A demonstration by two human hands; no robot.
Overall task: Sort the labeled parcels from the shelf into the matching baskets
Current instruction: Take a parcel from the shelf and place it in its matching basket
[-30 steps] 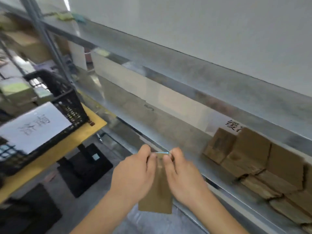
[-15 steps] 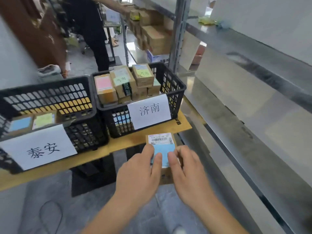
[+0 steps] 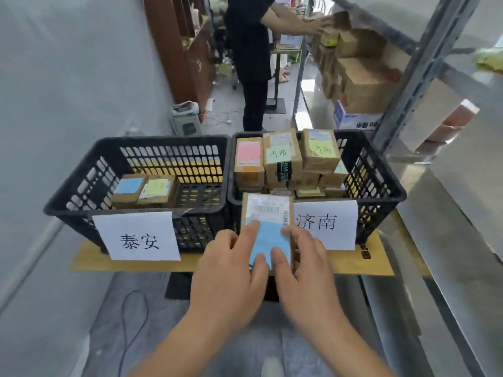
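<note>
Parcels already sit in both baskets: two in the left basket, a full stack in the right basket. One blue-labelled parcel is held just in front of the baskets' shared wall, left hand and right hand each pinching it, thumbs on the blue label. Label text hidden, so matching basket unclear. Drop not yet made. Further cartons remain on the shelf behind the right basket; sorting judged partway.

Both hands, left hand and right hand, hold a parcel (blue label, barcode sticker) before two black baskets on the table: left basket holds two parcels, right basket a stack.
</note>
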